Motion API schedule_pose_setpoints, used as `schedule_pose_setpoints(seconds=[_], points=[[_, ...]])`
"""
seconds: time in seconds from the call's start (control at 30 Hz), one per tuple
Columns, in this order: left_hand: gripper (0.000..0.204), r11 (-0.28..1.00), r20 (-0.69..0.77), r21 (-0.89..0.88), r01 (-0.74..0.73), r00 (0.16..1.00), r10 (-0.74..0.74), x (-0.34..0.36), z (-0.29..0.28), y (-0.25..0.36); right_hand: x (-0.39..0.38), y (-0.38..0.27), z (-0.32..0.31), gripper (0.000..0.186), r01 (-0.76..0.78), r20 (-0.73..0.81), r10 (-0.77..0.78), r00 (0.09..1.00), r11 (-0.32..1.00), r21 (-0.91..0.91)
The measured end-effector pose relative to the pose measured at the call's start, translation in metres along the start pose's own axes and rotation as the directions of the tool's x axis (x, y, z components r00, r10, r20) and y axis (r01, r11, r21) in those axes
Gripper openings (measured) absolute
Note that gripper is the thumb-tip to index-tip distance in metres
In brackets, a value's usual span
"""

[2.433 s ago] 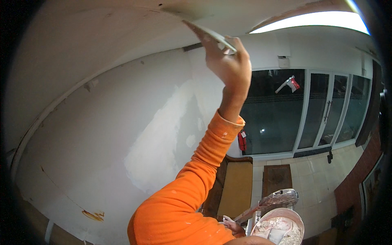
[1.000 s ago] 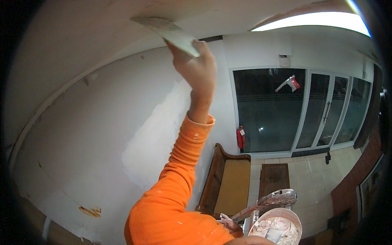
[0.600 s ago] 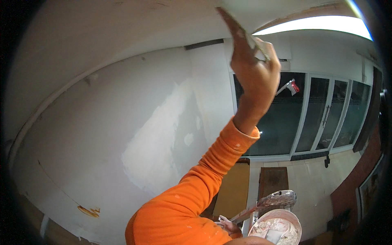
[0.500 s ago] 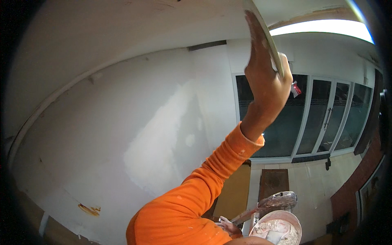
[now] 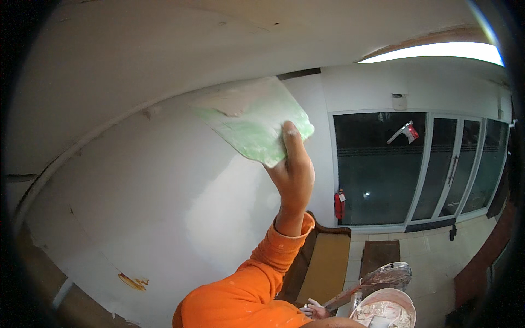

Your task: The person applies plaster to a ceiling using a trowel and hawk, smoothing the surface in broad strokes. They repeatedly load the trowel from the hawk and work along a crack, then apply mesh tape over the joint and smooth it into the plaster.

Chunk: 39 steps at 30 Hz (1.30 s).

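Note:
My left hand (image 5: 292,167), on a raised arm in an orange sleeve, is closed on a flat pale green scraper (image 5: 251,117) smeared with whitish filler, thumb across its face, in front of the wall and just below the ceiling line. Low in the view, mostly behind the sleeve, my right hand (image 5: 318,309) has whitened fingers loosely apart near a paint-splashed ladder (image 5: 385,276). Beside it stands a pale pink bucket (image 5: 399,297) of filler with a flat tool inside.
A ceiling (image 5: 164,38) spans overhead. Behind are a patched white wall (image 5: 136,191), a wooden sofa (image 5: 325,262) with a tan cushion, a dark wooden table (image 5: 380,251), glass doors (image 5: 445,164), a red extinguisher (image 5: 339,205) and a red-and-white flag (image 5: 411,132).
From half a second ago, my left hand has come down and left, turning the scraper's broad face toward me. The surroundings sit lower in the frame, as the head has shifted.

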<state>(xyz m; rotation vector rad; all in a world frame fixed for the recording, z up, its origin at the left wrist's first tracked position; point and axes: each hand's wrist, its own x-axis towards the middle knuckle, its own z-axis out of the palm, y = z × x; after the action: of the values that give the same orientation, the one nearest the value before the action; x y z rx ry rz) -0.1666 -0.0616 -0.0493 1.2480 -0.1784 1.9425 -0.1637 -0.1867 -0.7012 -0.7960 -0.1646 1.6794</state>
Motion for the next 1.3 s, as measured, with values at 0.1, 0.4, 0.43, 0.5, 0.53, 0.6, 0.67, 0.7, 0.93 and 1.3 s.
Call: schedule_pose_setpoints(seconds=[0.1, 0.4, 0.43, 0.5, 0.53, 0.6, 0.67, 0.7, 0.93, 1.3], points=[[0.047, 0.985, -0.042, 0.039, -0.166, 0.985, 0.167, 0.018, 0.019, 0.011, -0.005, -0.003, 0.001, 0.081, -0.003, 0.042, 0.003, 0.999, 1.0, 0.003], [0.046, 0.759, 0.147, 0.255, -0.599, 0.8, 0.582, 0.004, 0.09, 0.001, 0.008, 0.007, -0.007, 0.088, -0.014, 0.078, 0.009, 0.997, 0.997, 0.073], [0.045, 0.751, 0.172, 0.253, -0.61, 0.792, 0.585, 0.0, 0.096, 0.0, 0.007, 0.007, -0.011, 0.088, -0.012, 0.076, 0.006, 0.997, 0.997, 0.08], [0.043, 0.741, 0.215, 0.254, -0.622, 0.783, 0.584, -0.012, 0.103, -0.001, 0.001, 0.008, -0.006, 0.088, -0.012, 0.068, 0.002, 0.998, 0.991, 0.134], [0.042, 0.735, 0.233, 0.257, -0.628, 0.778, 0.583, -0.018, 0.105, -0.001, 0.003, 0.009, -0.006, 0.088, -0.018, 0.089, 0.006, 0.996, 0.99, 0.137], [0.041, 0.723, 0.269, 0.258, -0.64, 0.767, 0.583, -0.025, 0.109, -0.001, 0.003, 0.003, -0.005, 0.088, -0.036, 0.134, 0.018, 0.991, 0.99, 0.133], [0.039, 0.717, 0.302, 0.261, -0.647, 0.76, 0.576, -0.033, 0.109, -0.001, 0.006, 0.003, -0.004, 0.087, -0.044, 0.121, 0.029, 0.992, 0.991, 0.123], [0.039, 0.713, 0.308, 0.262, -0.65, 0.757, 0.577, -0.035, 0.11, 0.0, 0.007, 0.003, -0.01, 0.087, -0.049, 0.108, 0.037, 0.994, 0.993, 0.111], [0.034, 0.701, 0.377, 0.258, -0.665, 0.737, 0.561, -0.071, 0.102, -0.009, 0.007, -0.004, -0.009, 0.083, 0.032, 0.104, -0.032, 0.994, 0.999, -0.003], [0.035, 0.747, 0.305, -0.546, 0.38, 0.92, -0.245, -0.036, 0.025, 0.026, 0.015, 0.01, -0.018, 0.083, 0.036, 0.015, -0.037, 0.999, 0.999, 0.034]])
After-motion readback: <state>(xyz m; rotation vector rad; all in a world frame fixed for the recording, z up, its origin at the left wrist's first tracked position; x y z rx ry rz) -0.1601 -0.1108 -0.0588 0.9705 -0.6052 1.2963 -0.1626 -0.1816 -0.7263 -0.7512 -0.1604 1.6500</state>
